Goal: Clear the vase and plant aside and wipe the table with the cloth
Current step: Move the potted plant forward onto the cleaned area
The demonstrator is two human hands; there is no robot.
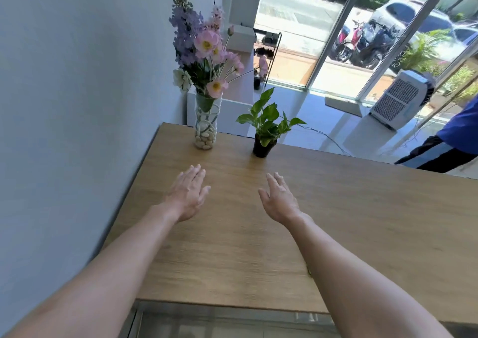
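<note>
Near edge: the wooden surface ends at a straight front edge low in the view, with both forearms crossing it.
Left hand: flat and released, fingers straight and together, pointing away toward the vase; holds nothing.
Right hand: released, fingers spread slightly, pointing away toward the plant; holds nothing.
Open room: bare wood lies all around both hands and stretches wide to the right; the left edge of the surface runs along the wall.
Vase: clear glass, upright, long axis vertical, pebbles in the bottom; stands near the far left corner, close to the far edge and the wall.
Flowers: pink and purple stems rising straight up out of the vase.
Plant: green leaves in a small black pot, upright; stands right of the vase, apart from it, near the far edge.
Beyond far edge: tiled floor, a white cooler unit, glass doors.
</note>
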